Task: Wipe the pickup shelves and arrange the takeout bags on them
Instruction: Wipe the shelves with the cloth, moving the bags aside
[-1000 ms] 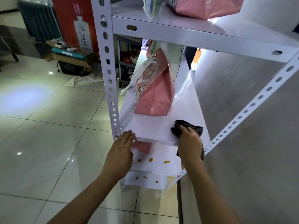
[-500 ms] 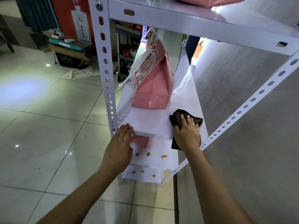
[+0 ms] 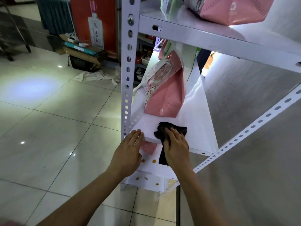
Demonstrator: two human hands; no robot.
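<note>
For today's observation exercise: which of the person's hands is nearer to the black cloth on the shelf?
Right. The right hand lies on the black cloth, pressing it to the shelf. The left hand rests apart, at the shelf's front left corner.

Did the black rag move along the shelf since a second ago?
Yes. The black rag under the right hand slid left along the shelf's front edge, toward the white upright post and the left hand.

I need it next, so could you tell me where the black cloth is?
Head view: black cloth under the right hand, on the white shelf's front edge, before the pink bag.
</note>
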